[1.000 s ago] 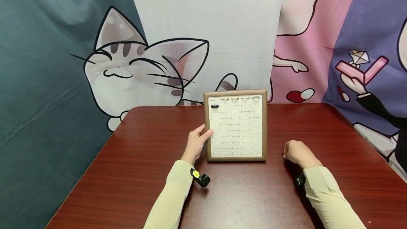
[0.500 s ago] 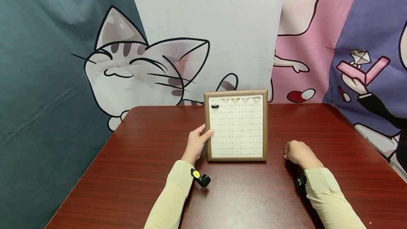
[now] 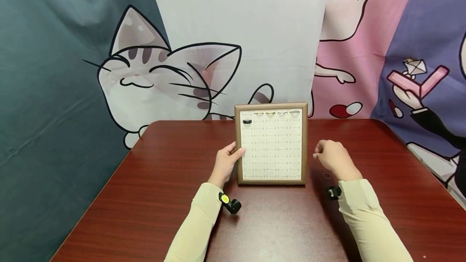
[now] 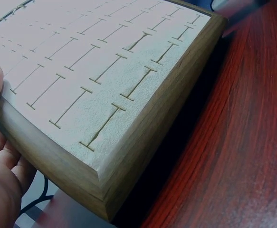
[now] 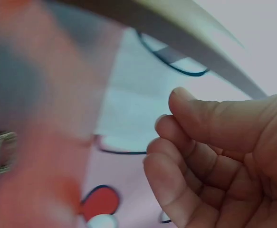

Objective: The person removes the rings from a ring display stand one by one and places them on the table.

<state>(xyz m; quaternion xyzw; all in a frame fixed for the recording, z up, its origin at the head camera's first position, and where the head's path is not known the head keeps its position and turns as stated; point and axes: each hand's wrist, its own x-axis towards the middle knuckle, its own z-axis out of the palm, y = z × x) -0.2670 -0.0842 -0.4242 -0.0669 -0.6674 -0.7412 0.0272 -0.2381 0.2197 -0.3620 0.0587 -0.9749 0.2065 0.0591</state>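
Observation:
My left hand (image 3: 226, 161) grips the left edge of a wood-framed ring display board (image 3: 271, 140), thumb on the front and fingers behind. The board stands tilted up on the table, its pale slotted pad facing me. A black ring (image 3: 247, 121) sits in the second row at the left; several thin rings line the top row. Right of the board, my right hand (image 3: 333, 157) is above the table, fingers loosely curled and holding nothing. A ring (image 3: 326, 176) stands on the table below this hand; in the right wrist view the ring (image 5: 2, 152) looks banded and metallic.
The reddish-brown table (image 3: 164, 181) reaches back to a cartoon-printed curtain (image 3: 236, 19). In the left wrist view, the board's frame corner (image 4: 102, 190) juts out close to the tabletop. A camera (image 3: 231, 204) is strapped to my left wrist, another camera (image 3: 334, 192) to my right.
My right hand has let go of the ring and moved up and slightly left, leaving the ring on the table. The left hand and the board have stayed in place.

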